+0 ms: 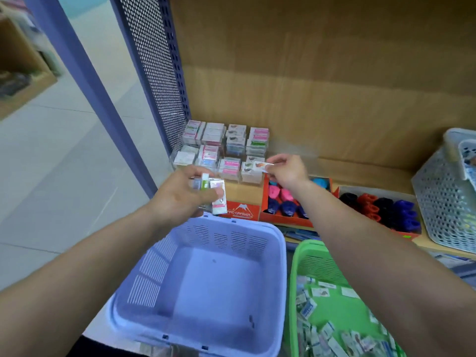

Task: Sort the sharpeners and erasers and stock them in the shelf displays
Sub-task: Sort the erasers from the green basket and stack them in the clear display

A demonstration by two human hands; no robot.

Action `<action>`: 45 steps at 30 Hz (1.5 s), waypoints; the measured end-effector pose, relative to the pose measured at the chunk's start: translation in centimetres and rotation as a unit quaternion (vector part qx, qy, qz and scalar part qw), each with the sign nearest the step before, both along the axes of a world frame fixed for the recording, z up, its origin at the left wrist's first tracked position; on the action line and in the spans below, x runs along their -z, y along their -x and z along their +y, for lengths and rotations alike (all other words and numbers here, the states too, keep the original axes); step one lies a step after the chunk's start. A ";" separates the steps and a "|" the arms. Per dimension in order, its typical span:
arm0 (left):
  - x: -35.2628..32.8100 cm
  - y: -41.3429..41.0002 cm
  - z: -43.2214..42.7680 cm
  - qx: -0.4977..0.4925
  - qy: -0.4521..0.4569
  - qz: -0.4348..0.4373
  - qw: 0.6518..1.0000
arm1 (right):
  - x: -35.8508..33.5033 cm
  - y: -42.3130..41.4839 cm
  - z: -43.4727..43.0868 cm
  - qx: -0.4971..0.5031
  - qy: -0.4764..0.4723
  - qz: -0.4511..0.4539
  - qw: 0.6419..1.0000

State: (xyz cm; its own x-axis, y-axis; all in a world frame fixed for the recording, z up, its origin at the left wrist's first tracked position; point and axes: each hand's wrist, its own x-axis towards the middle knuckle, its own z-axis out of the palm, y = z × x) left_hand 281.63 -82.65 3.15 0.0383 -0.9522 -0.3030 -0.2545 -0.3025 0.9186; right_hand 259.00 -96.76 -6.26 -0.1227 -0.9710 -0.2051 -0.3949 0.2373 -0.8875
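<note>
The big wooden shelf (pixel 334 99) fills the back. Below it, close to the person, is a purple basket (pixel 226 238). A green basket (pixel 319 264) sits just beside it on the right, with many small wrapped erasers (pixel 309 309) lying loose in it. A pale basket with holes (pixel 438 197) stands on the shelf at the far right.

Two orange boxes stand side by side on the shelf. One (pixel 286 220) has pink and blue sharpeners (pixel 280 199); the other (pixel 409 235) has black, red and blue sharpeners (pixel 381 207). To the left, a clear display (pixel 231 143) holds rows of erasers in little slots.

The left hand (pixel 180 197) is above the far edge of the purple basket and grips a small bunch of erasers (pixel 219 197). The right hand (pixel 288 171) pinches one eraser (pixel 261 166) right at the front right slot of the display.
</note>
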 end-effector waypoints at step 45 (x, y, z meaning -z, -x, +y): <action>3.4 -2.8 -5.4 -0.045 -0.037 -0.009 0.998 | -1.7 -3.7 4.0 -0.185 -0.013 -0.182 0.966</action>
State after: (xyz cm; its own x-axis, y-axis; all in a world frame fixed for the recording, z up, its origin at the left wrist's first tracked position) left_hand 284.40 -88.09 -0.26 0.1287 -0.9201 -0.3699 -0.2398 -0.3908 0.8887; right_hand 262.68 -92.79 -4.58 0.3161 -0.9284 -0.1951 -0.1205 0.1647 -0.9790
